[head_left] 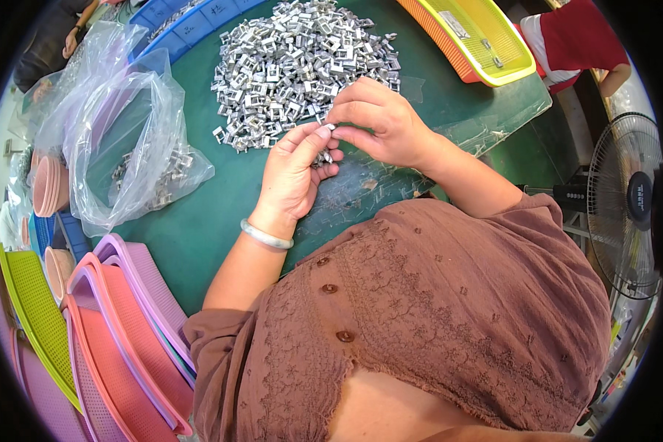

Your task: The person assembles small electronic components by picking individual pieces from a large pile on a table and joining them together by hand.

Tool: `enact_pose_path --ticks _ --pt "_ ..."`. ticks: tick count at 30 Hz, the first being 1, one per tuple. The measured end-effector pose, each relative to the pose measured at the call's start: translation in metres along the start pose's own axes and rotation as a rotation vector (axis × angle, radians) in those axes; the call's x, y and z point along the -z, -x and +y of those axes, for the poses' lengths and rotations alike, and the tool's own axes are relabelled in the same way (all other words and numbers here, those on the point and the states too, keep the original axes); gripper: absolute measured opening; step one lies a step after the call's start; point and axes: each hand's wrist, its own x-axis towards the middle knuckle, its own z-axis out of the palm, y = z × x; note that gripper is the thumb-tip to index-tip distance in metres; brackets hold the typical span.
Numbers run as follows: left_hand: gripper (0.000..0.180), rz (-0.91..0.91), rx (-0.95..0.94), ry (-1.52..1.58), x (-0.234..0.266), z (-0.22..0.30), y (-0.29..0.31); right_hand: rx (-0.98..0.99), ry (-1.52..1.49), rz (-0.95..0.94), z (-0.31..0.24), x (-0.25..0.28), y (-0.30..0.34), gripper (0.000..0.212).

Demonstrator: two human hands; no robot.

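Note:
My left hand point(295, 166) is closed around several small silvery metal parts point(322, 157), which peep out between its fingers. Its thumb and forefinger pinch one of them at the top. The fingertips of my right hand point(379, 121) meet that pinch and close on the same small metal part point(330, 127); most of it is hidden by the fingers. Just beyond both hands a large heap of small silver metal parts point(295, 62), shaped like little open frames, lies on the green tabletop point(199, 254).
At the left is a clear plastic bag point(136, 158) with more metal parts. Stacked pink and purple plastic baskets point(118, 324) stand lower left. A blue bin point(188, 28) sits at the back, a yellow basket point(482, 40) at the far right edge. A fan point(626, 202) and other people flank the table.

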Motion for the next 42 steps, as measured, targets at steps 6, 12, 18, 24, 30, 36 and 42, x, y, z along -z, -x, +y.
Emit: enact_pose_path --ticks 6,12,18,24,30,36,42 --pt "0.013 0.026 -0.01 -0.023 0.001 -0.001 -0.001 -0.113 0.007 0.048 0.006 0.005 0.003 0.028" --pt "0.018 0.03 -0.018 -0.037 0.0 0.0 -0.001 -0.272 0.214 0.052 0.018 0.001 0.006 0.016" --pt "0.031 -0.182 0.003 0.196 0.004 0.005 0.001 -0.253 0.312 -0.003 0.024 -0.006 -0.002 0.017" --pt "0.02 -0.109 0.022 0.178 0.005 0.004 -0.002 -0.164 0.287 0.021 0.032 -0.01 -0.002 0.019" --pt "0.017 -0.041 -0.003 0.041 0.004 0.002 -0.001 -0.648 -0.475 -0.047 0.011 -0.001 -0.006 0.011" --pt "0.011 -0.022 -0.033 0.046 0.001 0.002 -0.001 -0.892 -0.975 -0.046 0.007 0.009 -0.01 0.015" --pt "0.013 0.024 -0.03 -0.032 -0.001 0.003 0.001 -0.899 -0.841 -0.141 0.001 0.003 -0.006 0.016"
